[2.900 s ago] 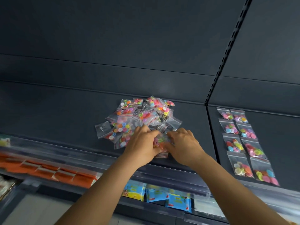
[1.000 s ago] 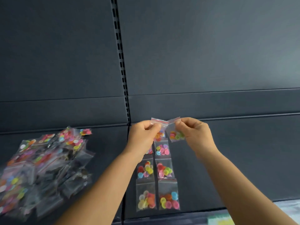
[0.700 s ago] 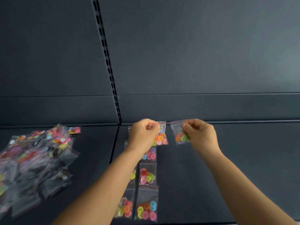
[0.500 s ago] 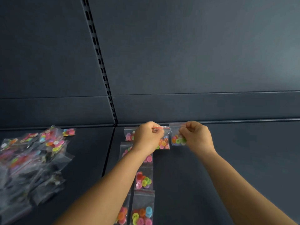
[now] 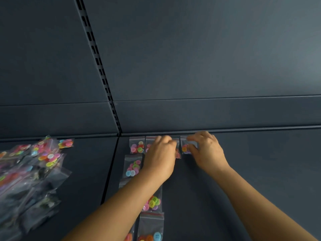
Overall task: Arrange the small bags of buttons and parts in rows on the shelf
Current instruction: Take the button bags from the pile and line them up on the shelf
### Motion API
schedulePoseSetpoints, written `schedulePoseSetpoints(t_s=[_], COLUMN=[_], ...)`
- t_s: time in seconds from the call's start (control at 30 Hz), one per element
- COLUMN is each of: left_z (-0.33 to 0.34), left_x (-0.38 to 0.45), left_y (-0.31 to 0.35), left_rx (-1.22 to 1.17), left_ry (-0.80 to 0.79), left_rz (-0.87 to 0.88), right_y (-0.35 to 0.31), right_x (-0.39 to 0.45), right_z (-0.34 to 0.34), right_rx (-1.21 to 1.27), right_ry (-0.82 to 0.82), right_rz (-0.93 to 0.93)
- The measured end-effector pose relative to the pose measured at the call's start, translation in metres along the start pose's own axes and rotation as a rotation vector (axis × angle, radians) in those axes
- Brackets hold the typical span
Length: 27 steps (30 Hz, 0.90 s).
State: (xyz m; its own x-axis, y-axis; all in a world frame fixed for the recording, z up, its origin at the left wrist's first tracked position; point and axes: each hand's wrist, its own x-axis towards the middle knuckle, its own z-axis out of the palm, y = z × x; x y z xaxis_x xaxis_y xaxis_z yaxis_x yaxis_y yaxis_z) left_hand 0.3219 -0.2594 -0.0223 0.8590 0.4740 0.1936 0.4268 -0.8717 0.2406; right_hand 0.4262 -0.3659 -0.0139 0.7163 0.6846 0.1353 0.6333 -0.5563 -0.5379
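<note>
Two columns of small clear bags of coloured buttons (image 5: 133, 166) run front to back on the dark shelf (image 5: 260, 171). At the shelf's back edge my left hand (image 5: 161, 157) covers a button bag (image 5: 177, 153), fingers curled on it; only the bag's right edge shows. Just to its right, my right hand (image 5: 206, 152) pinches another button bag (image 5: 185, 147) that lies down against the back edge. A loose pile of unsorted bags (image 5: 31, 171) of buttons and parts lies on the neighbouring shelf at the left.
The dark back panel (image 5: 191, 58) rises behind the shelf, with a slotted upright (image 5: 97, 63) at the joint between the two shelf sections. Bare shelf surface stretches right of my right hand.
Both hands carried one bag each from the pile to the right shelf section, spread them apart, then lowered them onto the shelf at the back edge, beside the two columns.
</note>
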Motion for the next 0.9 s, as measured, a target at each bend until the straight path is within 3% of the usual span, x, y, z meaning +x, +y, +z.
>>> schedulePoseSetpoints(t_s=[0.13, 0.47, 0.9], left_z=[0.007, 0.008, 0.011], left_x=[-0.006, 0.004, 0.013], left_y=[-0.002, -0.005, -0.003], left_rx=[0.049, 0.05, 0.084], left_ry=[-0.1, -0.03, -0.046], left_rz=[0.029, 0.004, -0.028], right_y=[0.001, 0.0, 0.001], right_x=[-0.002, 0.005, 0.008], right_z=[0.009, 0.015, 0.014], right_rx=[-0.058, -0.001, -0.124], right_ry=[-0.081, -0.019, -0.066], right_rz=[-0.05, -0.062, -0.083])
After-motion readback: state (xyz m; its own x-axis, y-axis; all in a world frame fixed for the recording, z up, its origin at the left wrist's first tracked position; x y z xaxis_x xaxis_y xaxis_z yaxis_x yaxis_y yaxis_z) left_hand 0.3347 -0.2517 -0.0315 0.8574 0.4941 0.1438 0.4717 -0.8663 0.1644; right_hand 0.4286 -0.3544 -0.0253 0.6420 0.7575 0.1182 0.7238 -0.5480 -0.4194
